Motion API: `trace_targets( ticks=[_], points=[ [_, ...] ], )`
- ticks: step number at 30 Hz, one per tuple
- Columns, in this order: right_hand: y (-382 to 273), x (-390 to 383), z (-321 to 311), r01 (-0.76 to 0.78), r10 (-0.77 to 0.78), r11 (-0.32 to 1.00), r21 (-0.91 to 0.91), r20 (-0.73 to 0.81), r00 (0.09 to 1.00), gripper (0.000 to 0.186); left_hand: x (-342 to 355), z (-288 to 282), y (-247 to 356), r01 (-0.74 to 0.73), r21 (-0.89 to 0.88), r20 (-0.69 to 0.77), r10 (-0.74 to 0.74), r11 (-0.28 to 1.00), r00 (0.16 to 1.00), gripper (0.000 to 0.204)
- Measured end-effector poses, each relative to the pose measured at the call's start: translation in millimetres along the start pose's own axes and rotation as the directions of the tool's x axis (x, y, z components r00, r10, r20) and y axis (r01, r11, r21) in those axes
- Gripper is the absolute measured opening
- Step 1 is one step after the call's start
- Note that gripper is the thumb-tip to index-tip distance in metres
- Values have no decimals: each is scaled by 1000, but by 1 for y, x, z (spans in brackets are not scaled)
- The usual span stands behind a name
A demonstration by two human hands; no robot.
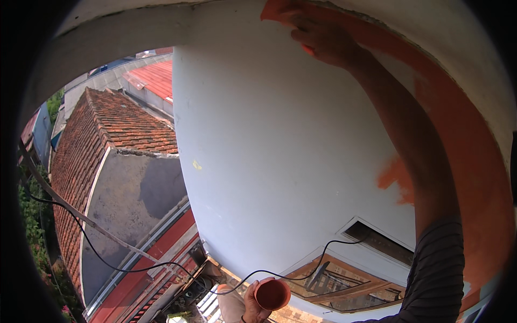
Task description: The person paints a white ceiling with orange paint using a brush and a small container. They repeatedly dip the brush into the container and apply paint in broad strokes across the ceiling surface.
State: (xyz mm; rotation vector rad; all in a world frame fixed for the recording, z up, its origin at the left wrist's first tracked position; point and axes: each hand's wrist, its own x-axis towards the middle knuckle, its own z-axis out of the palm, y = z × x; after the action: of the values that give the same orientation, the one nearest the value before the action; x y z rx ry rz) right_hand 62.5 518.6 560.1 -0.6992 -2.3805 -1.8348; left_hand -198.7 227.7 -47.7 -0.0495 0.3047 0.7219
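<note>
My right hand point(321, 37) is raised high against the white wall point(280, 151), near its top edge, closed around something I cannot make out, at the end of an orange painted patch point(463, 134). The orange paint runs down the wall's right side behind my right arm in its striped sleeve. My left hand point(252, 304) is low at the bottom of the view, gripping a small round cup point(272, 294) filled with orange paint.
Far below lie tiled roofs point(124, 124), a grey wall point(134, 204) and a red metal roof point(156, 78). A black cable point(161, 265) crosses the gap to a wooden window frame point(344, 280) beneath me. Trees stand at the left.
</note>
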Motion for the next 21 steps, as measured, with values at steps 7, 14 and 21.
trace_targets(
  ticks=[7, 14, 21],
  points=[
    [-5, -11, -4, -190, 187, 981, 45, 64, 980, 14, 2, -1, -2, -17, 17, -9, 17, 1000, 1000, 66],
    [-5, -17, -18, -173, 176, 981, 89, -27, 984, 17, -2, 5, -5, -3, 21, -7, 3, 1000, 1000, 67],
    [-4, -26, -27, -234, 233, 967, 99, 14, 972, 21, -6, 9, -6, 0, 20, -24, 1, 1000, 1000, 67]
  ],
)
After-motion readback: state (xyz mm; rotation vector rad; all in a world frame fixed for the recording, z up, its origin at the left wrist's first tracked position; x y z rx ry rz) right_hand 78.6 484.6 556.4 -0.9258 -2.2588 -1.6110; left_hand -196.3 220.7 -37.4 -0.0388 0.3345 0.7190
